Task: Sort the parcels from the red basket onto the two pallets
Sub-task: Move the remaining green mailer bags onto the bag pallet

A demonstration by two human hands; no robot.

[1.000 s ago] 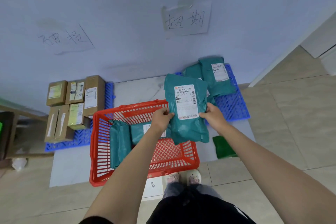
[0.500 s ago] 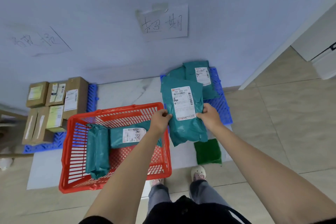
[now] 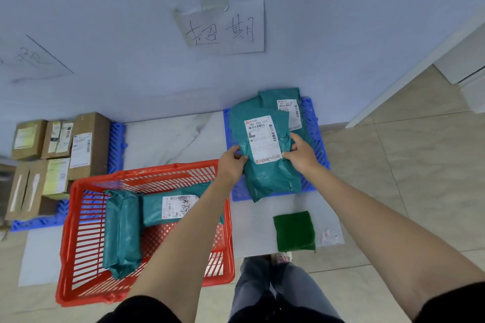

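I hold a teal parcel (image 3: pixel 265 165) with a white label over the right blue pallet (image 3: pixel 313 123). My left hand (image 3: pixel 232 162) grips its left edge and my right hand (image 3: pixel 299 153) grips its right edge. More teal parcels (image 3: pixel 278 98) lie on that pallet behind it. The red basket (image 3: pixel 78 257) sits at lower left with two teal parcels inside, one upright roll (image 3: pixel 122 231) and one labelled (image 3: pixel 168 207). The left blue pallet (image 3: pixel 116 139) carries several brown cardboard boxes (image 3: pixel 89 144).
A paper sign (image 3: pixel 223 26) hangs on the blue wall above the right pallet; another sign (image 3: pixel 31 60) hangs at far left. A dark green pad (image 3: pixel 294 231) lies on the white floor mat (image 3: pixel 173 136). My feet and legs are below.
The held parcel has moved away from the basket, right and forward, and now hangs over the right pallet. The view has shifted right along with it.
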